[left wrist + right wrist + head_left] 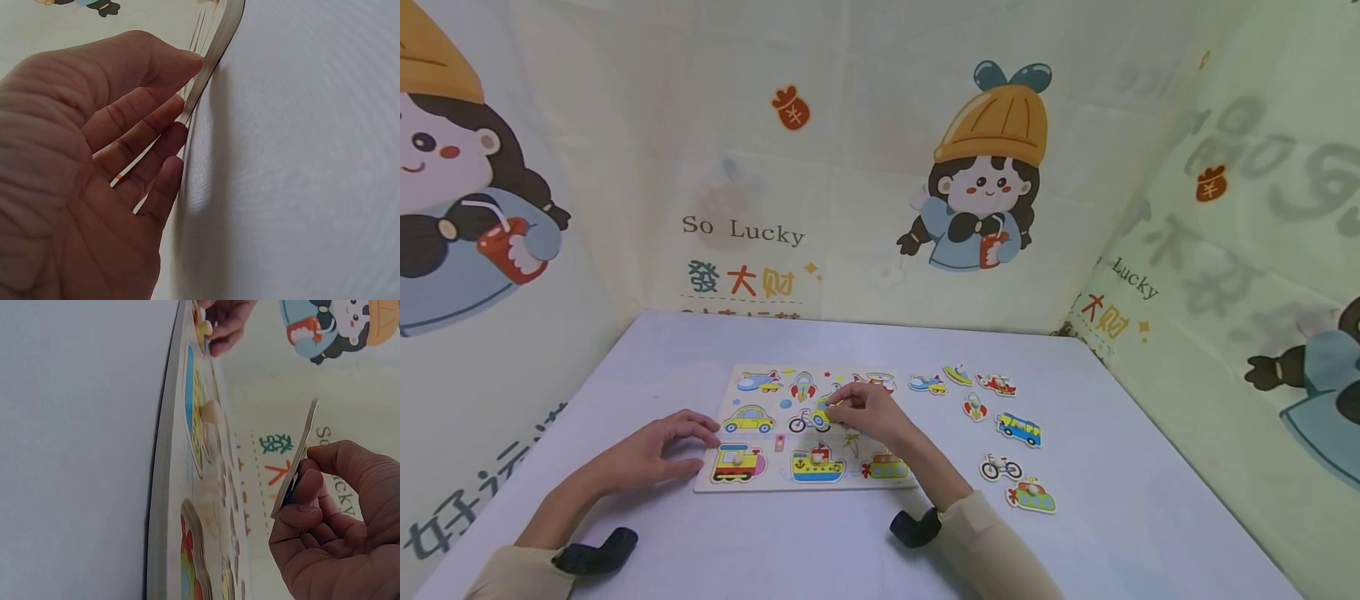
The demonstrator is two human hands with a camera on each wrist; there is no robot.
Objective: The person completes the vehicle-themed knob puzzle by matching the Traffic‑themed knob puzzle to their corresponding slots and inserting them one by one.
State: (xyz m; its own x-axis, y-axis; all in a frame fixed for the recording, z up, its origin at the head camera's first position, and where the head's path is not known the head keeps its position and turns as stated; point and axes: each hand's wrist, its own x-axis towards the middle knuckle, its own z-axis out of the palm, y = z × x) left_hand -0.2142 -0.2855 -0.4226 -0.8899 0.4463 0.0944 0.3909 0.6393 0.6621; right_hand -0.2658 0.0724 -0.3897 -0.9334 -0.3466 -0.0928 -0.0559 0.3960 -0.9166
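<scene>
A wooden puzzle board (778,473) with printed vehicles lies on the table. My right hand (871,412) holds a thin wooden puzzle piece (822,407), yellow with some blue, over the board's middle. In the right wrist view the piece (299,456) is tilted on edge, pinched between thumb and fingers, its picture mostly hidden. My left hand (658,450) rests at the board's left edge with fingers extended. In the left wrist view its fingertips (172,134) touch the board's side (219,44). A train piece (737,462) and a ship piece (817,465), both knobbed, sit in the board's front row.
Loose pieces lie right of the board: a plane (928,384), a green saucer-like piece (957,375), a helicopter (997,384), a rocket (974,407), a bus (1019,430), a bicycle (1001,467) and a submarine (1032,497). Printed cloth (857,192) hangs behind the table (820,550).
</scene>
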